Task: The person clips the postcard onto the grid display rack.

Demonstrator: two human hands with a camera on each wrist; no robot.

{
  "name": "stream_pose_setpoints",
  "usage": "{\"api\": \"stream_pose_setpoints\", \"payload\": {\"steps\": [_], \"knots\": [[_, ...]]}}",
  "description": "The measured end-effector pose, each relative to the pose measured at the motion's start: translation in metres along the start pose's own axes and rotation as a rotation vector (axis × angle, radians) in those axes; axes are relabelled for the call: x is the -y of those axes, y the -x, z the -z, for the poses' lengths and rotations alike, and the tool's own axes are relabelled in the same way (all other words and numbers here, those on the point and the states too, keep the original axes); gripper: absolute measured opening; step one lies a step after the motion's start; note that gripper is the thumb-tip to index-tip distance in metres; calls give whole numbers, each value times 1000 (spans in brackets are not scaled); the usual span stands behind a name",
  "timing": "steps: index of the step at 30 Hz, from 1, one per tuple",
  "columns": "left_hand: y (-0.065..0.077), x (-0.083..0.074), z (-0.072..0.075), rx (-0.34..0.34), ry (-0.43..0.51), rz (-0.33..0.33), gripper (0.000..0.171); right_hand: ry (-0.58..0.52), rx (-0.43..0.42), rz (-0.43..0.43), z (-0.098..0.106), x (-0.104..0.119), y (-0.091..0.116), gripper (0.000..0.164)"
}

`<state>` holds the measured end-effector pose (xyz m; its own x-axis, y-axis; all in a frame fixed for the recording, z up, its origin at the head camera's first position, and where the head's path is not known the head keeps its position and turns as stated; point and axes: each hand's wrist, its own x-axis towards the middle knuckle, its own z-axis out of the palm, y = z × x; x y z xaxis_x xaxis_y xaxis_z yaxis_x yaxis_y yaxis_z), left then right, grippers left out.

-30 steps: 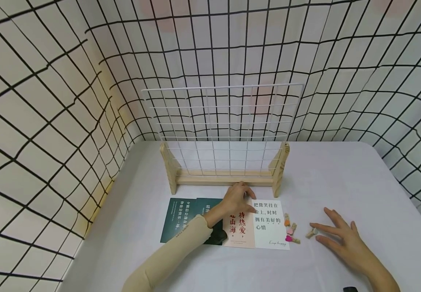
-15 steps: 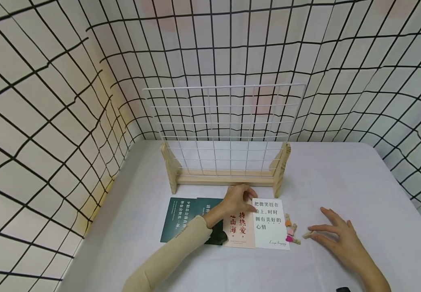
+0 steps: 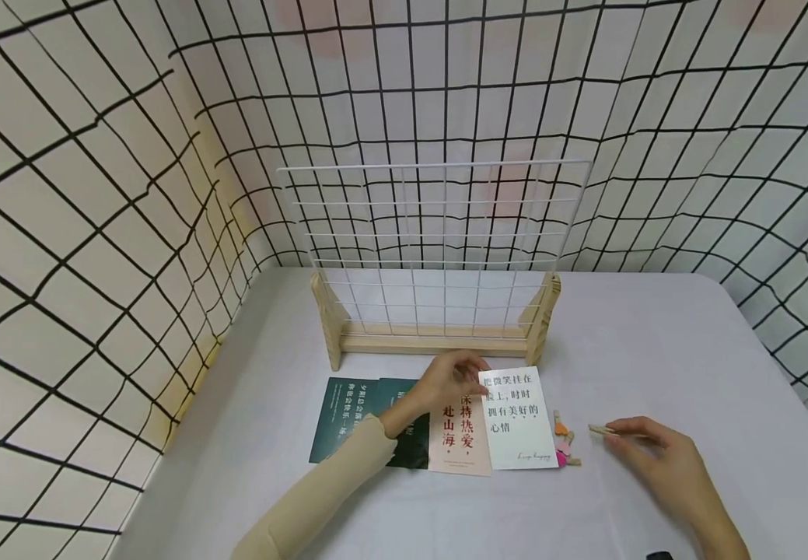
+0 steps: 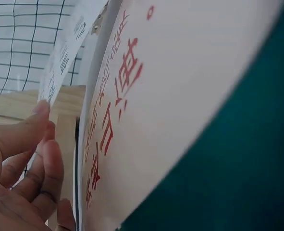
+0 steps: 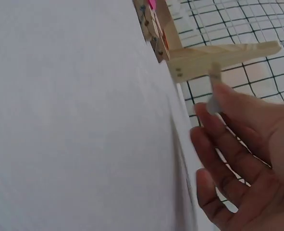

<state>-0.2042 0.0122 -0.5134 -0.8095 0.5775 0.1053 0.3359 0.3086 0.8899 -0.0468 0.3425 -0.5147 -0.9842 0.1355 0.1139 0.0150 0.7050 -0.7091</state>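
My left hand (image 3: 447,383) pinches the upper left edge of a white card (image 3: 521,435) with black characters, as the left wrist view (image 4: 29,159) also shows. That card is raised, tilted a little in the head view. Beneath my left hand and forearm lie a pink card (image 3: 456,447) with red characters and two dark green cards (image 3: 337,412), partly covered. Between thumb and fingertip, my right hand (image 3: 669,463) holds a small wooden clothespin (image 3: 598,429); a pale round decoration (image 5: 213,105) shows on it in the right wrist view.
Several clothespins (image 3: 563,439) with orange and pink decorations lie just right of the white card. Behind the cards stands a white wire grid (image 3: 438,233) on a wooden base (image 3: 431,344). Black netting (image 3: 655,140) surrounds the white table (image 3: 655,342) at the back and sides.
The right hand has closed on the clothespin and lifted it off the table. My left hand has raised the white card, which has shifted slightly back and left over the pink one.
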Motion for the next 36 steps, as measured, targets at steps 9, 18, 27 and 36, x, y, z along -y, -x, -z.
{"api": "stream_pose_setpoints", "payload": {"steps": [9,18,27,36], "knots": [[6,-3,12,-121,131,25,16,-228,-3,-75,6,10,-10,31],[12,-5,25,-223,133,3,18,-253,-67,-73,4,21,-17,35],[21,-10,55,-302,165,-51,20,-250,-131,-56,-4,28,-17,27],[32,-24,103,-403,89,-92,20,-389,-69,10,-8,30,-18,28]]}}
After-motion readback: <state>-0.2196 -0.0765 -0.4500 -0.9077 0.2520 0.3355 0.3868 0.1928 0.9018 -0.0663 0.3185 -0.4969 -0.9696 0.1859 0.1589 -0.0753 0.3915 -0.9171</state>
